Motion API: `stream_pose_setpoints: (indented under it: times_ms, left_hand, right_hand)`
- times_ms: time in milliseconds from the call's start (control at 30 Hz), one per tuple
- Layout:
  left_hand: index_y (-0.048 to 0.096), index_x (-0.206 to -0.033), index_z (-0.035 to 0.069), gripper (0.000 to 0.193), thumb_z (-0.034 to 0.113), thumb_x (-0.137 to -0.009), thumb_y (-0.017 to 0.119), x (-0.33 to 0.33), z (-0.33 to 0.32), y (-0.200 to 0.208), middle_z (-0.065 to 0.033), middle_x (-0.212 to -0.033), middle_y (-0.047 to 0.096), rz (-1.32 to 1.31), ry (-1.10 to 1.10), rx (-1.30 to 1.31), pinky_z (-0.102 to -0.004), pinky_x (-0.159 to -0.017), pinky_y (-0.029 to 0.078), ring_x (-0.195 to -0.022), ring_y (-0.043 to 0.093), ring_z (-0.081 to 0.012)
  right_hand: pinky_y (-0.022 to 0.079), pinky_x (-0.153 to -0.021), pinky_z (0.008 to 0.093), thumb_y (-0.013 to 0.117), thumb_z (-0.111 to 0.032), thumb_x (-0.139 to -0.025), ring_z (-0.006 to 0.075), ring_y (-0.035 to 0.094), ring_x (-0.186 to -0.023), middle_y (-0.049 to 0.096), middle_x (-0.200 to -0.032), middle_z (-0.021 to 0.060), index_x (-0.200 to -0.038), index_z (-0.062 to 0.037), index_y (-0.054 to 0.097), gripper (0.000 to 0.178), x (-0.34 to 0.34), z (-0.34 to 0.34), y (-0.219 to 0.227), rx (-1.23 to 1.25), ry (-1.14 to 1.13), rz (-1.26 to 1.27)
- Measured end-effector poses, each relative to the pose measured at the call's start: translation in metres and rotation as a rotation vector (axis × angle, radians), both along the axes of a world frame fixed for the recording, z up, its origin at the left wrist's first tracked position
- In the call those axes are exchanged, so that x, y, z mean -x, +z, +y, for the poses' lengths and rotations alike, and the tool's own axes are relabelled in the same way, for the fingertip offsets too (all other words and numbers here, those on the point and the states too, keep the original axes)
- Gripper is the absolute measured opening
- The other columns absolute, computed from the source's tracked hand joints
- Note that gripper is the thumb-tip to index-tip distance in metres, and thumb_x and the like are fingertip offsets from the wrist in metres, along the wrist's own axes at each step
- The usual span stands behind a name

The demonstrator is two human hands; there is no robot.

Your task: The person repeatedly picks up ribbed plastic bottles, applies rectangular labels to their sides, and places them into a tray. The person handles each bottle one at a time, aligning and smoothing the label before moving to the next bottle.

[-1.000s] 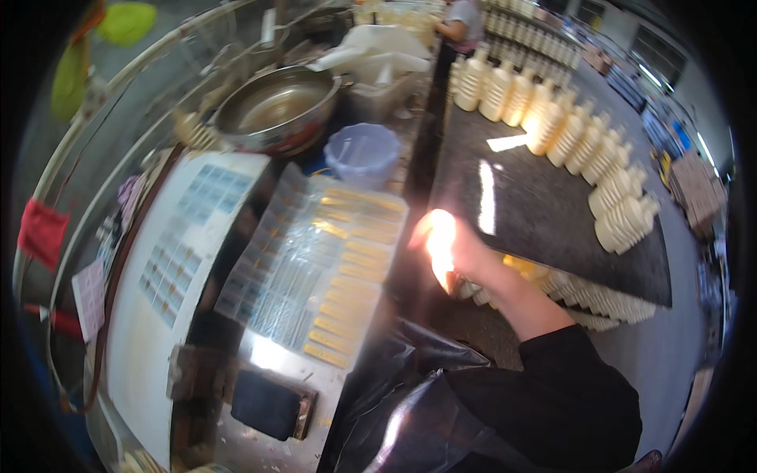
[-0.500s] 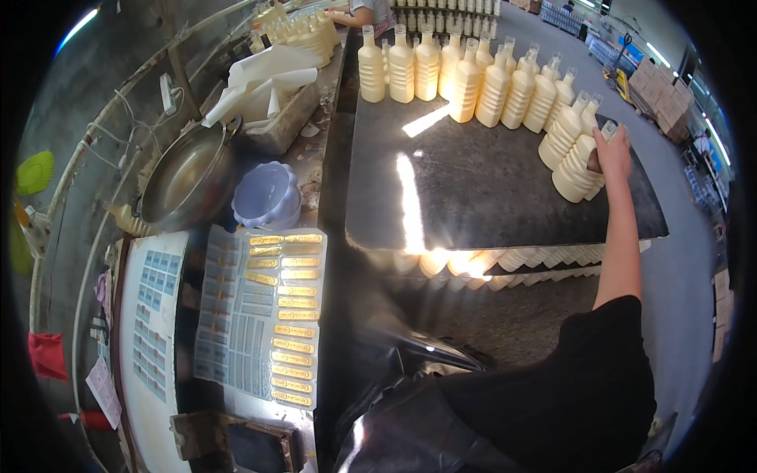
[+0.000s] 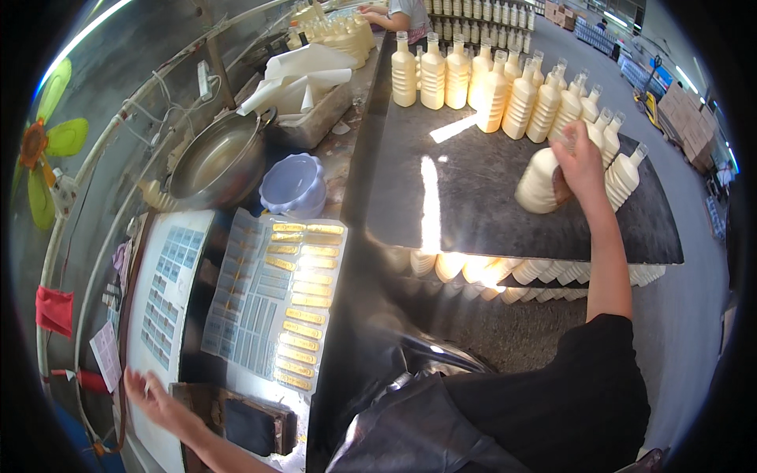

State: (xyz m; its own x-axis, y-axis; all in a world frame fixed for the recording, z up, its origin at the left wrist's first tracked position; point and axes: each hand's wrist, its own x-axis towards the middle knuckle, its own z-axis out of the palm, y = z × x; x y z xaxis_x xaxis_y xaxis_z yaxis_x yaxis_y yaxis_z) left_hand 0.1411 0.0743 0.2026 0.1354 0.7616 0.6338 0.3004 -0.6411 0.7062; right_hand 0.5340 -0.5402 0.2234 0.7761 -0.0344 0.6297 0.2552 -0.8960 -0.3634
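Note:
My right hand (image 3: 580,162) is closed around the neck of a ribbed cream-coloured bottle (image 3: 539,186), which hangs tilted over the dark tabletop (image 3: 489,217) with its base toward the left. Another ribbed bottle (image 3: 623,180) leans close by, just right of that hand. Behind stands a group of similar bottles (image 3: 493,98) with clear necks. At lower left, my left hand (image 3: 156,404) reaches over the edge of a white board (image 3: 142,331) bearing small blue labels; its fingers are loosely apart and hold nothing visible. A sheet of gold labels (image 3: 305,329) lies to the right of that board.
A lavender bowl (image 3: 293,188) and a wide metal pan (image 3: 217,162) sit beyond the label sheet. Near my left forearm is a dark pad in a worn box (image 3: 254,426). More bottles (image 3: 544,272) lie beneath the tabletop. A person's arm (image 3: 386,17) shows at the far end.
My right hand has moved left, bringing one bottle away from the group's right end. My left hand has come into view at lower left. The view has shifted left.

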Motion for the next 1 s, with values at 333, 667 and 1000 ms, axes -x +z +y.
stream_pose_setpoints:
  times_ms: [333, 667, 1000]
  left_hand:
    - [0.037, -0.153, 0.003, 0.102, 0.027, -0.07, 0.091, -0.078, -0.109, -0.028, -0.0126, -0.134, 0.057, 0.134, -1.194, 0.375, -0.0412, -0.111, 0.042, -0.127, 0.055, -0.0227]
    - [0.039, -0.147, 0.002, 0.09, 0.028, -0.076, 0.088, 0.053, -0.06, -0.086, -0.013, -0.135, 0.058, -0.537, -0.728, 1.062, -0.0411, -0.105, 0.05, -0.123, 0.061, -0.025]
    - [0.026, -0.156, 0.002, 0.083, 0.012, -0.087, 0.071, 0.097, -0.03, -0.113, -0.0174, -0.137, 0.055, -0.542, -0.263, 0.886, -0.0396, -0.101, 0.053, -0.12, 0.061, -0.0257]
  right_hand:
    - [0.052, -0.069, 0.0281, 0.074, -0.024, -0.093, 0.0113, 0.066, -0.077, 0.068, -0.08, 0.007, -0.103, -0.0025, 0.056, 0.03, 0.121, 0.331, 0.076, -0.454, 1.246, 0.604]
    - [0.047, -0.071, 0.0342, 0.067, -0.031, -0.098, 0.0201, 0.059, -0.083, 0.066, -0.111, 0.0165, -0.145, 0.0025, 0.043, 0.062, 0.233, 0.525, 0.008, -0.078, 1.519, 1.248]
    - [0.053, -0.097, 0.0364, 0.074, -0.027, -0.093, 0.0254, 0.067, -0.113, 0.068, -0.125, 0.022, -0.144, 0.0072, 0.046, 0.068, 0.3, 0.589, -0.095, -0.157, 1.616, 1.595]
